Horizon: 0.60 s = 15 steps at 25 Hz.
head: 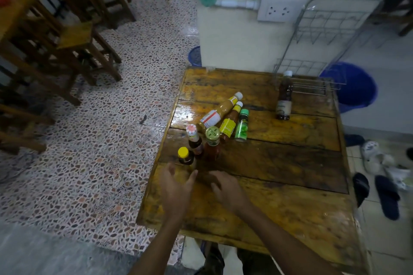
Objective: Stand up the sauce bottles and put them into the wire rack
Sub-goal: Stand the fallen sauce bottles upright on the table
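On the wooden table (279, 163) three bottles stand upright near the left edge: a yellow-capped dark bottle (185, 156), a bottle with a white patterned cap (194, 140) and a gold-lidded red sauce bottle (212, 142). Behind them lie a tan sauce bottle (218, 112), a red sauce bottle with a yellow label (230, 122) and a small green bottle (242, 125). A dark bottle with a white cap (284, 96) stands in front of the wire rack (317, 56) at the far right corner. My left hand (176, 187) and my right hand (225, 187) hover open just short of the upright bottles, holding nothing.
Wooden chairs (73, 35) fill the terrazzo floor on the left. A blue bucket (355, 87) sits behind the table's right corner, and sandals (386, 194) lie on the floor to the right. A wall socket (279, 10) is on the pillar behind the rack.
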{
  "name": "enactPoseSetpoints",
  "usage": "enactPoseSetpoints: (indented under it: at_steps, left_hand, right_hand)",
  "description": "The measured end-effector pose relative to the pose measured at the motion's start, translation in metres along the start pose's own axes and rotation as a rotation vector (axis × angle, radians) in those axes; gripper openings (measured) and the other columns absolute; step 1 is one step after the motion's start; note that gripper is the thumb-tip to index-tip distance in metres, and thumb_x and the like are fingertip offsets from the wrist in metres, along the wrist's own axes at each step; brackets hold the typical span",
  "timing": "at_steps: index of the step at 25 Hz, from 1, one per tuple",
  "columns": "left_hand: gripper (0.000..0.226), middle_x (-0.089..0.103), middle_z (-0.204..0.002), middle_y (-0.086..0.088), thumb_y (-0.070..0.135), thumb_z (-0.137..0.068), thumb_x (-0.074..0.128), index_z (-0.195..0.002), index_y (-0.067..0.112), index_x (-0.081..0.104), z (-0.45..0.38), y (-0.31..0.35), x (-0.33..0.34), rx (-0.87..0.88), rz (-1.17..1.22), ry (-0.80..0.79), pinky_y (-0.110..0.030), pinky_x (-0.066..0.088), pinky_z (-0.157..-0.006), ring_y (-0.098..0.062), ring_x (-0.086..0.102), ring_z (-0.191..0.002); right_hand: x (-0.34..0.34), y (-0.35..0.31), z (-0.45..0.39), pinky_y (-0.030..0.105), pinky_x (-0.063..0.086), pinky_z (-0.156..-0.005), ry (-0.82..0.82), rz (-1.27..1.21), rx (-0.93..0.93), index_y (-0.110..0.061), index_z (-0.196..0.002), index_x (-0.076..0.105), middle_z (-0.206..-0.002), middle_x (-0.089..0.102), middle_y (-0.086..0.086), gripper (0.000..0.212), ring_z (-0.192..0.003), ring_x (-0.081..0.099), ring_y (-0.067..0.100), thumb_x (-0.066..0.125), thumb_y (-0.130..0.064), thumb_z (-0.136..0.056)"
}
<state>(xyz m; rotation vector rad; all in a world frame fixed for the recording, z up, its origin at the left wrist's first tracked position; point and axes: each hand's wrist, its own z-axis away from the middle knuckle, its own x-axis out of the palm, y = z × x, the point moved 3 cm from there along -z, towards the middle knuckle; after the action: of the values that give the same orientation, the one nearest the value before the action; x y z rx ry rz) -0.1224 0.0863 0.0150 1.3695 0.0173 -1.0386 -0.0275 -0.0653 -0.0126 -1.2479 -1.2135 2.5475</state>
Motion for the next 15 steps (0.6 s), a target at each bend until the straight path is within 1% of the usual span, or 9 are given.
enactPoseSetpoints:
  at_steps: [1, 3, 6, 9, 11, 12, 13, 14, 15]
  left_hand:
    - [0.061, 0.059, -0.121, 0.005, 0.055, -0.081, 0.081, -0.127, 0.026, 0.055, 0.015, -0.004, 0.001, -0.015, -0.126, 0.002, -0.036, 0.053, -0.088, -0.017, 0.06, -0.111]
    - [0.043, 0.061, -0.107, 0.011, 0.064, -0.084, 0.072, -0.111, 0.034, 0.055, 0.048, 0.001, 0.015, 0.068, -0.272, -0.092, -0.029, 0.052, -0.075, -0.013, 0.063, -0.097]
    - [0.035, 0.059, -0.103, 0.021, 0.06, -0.089, 0.07, -0.112, 0.036, 0.058, 0.079, 0.04, 0.068, 0.248, -0.247, -0.253, -0.023, 0.051, -0.074, 0.0, 0.06, -0.093]
    - [0.029, 0.057, -0.102, 0.018, 0.052, -0.094, 0.067, -0.112, 0.031, 0.058, 0.072, 0.112, 0.132, 0.399, -0.181, -0.289, -0.021, 0.048, -0.071, -0.001, 0.058, -0.09]
    - [0.036, 0.06, -0.113, 0.013, 0.049, -0.096, 0.067, -0.122, 0.027, 0.059, 0.045, 0.16, 0.179, 0.382, -0.121, -0.33, -0.02, 0.049, -0.079, -0.005, 0.06, -0.102]
    - [0.046, 0.061, -0.124, 0.009, 0.05, -0.096, 0.066, -0.132, 0.023, 0.058, 0.028, 0.184, 0.202, 0.362, -0.099, -0.351, -0.024, 0.052, -0.089, -0.009, 0.06, -0.113]
    - [0.056, 0.06, -0.137, 0.003, 0.051, -0.097, 0.065, -0.143, 0.02, 0.053, 0.01, 0.204, 0.23, 0.334, -0.083, -0.374, -0.032, 0.053, -0.1, -0.015, 0.058, -0.126]
    - [0.065, 0.054, -0.149, -0.002, 0.051, -0.097, 0.064, -0.151, 0.018, 0.046, -0.008, 0.222, 0.254, 0.304, -0.083, -0.396, -0.04, 0.049, -0.109, -0.021, 0.053, -0.136]
    - [0.072, 0.048, -0.157, -0.006, 0.052, -0.099, 0.062, -0.156, 0.016, 0.04, -0.025, 0.235, 0.279, 0.273, -0.099, -0.407, -0.044, 0.043, -0.116, -0.025, 0.047, -0.143]
  right_hand:
    - [-0.013, 0.012, 0.006, 0.029, 0.044, -0.104, 0.022, 0.019, 0.022, -0.023, -0.146, 0.05, -0.145, 0.055, -0.002, 0.045, -0.132, 0.052, 0.016, 0.055, -0.023, -0.102]
    - [-0.046, 0.036, 0.012, 0.028, 0.046, -0.101, 0.087, 0.021, 0.054, -0.023, -0.144, 0.052, -0.14, 0.057, -0.003, 0.043, -0.128, 0.055, 0.015, 0.056, -0.021, -0.101]
    - [-0.099, 0.07, 0.002, 0.034, 0.055, -0.093, 0.206, 0.038, 0.093, -0.023, -0.139, 0.054, -0.131, 0.062, -0.003, 0.04, -0.118, 0.061, 0.015, 0.06, -0.026, -0.1]
    - [-0.152, 0.097, -0.015, 0.04, 0.058, -0.083, 0.308, 0.019, 0.19, -0.024, -0.136, 0.051, -0.126, 0.063, -0.001, 0.039, -0.111, 0.064, 0.019, 0.059, -0.034, -0.099]
    - [-0.187, 0.116, -0.033, 0.046, 0.057, -0.086, 0.377, -0.007, 0.261, -0.021, -0.142, 0.045, -0.131, 0.06, 0.004, 0.046, -0.112, 0.062, 0.026, 0.057, -0.035, -0.1]
    - [-0.204, 0.127, -0.043, 0.048, 0.056, -0.088, 0.412, -0.031, 0.29, -0.02, -0.145, 0.042, -0.133, 0.058, 0.006, 0.05, -0.114, 0.061, 0.029, 0.057, -0.034, -0.099]
    - [-0.22, 0.14, -0.056, 0.05, 0.056, -0.089, 0.445, -0.052, 0.309, -0.02, -0.147, 0.04, -0.135, 0.058, 0.007, 0.053, -0.115, 0.06, 0.031, 0.058, -0.035, -0.099]
    - [-0.232, 0.151, -0.07, 0.048, 0.056, -0.087, 0.463, -0.058, 0.308, -0.021, -0.147, 0.039, -0.133, 0.059, 0.008, 0.055, -0.114, 0.061, 0.031, 0.059, -0.035, -0.098]
    - [-0.239, 0.159, -0.084, 0.044, 0.056, -0.081, 0.451, -0.065, 0.277, -0.021, -0.146, 0.038, -0.129, 0.06, 0.008, 0.055, -0.11, 0.063, 0.03, 0.06, -0.034, -0.098]
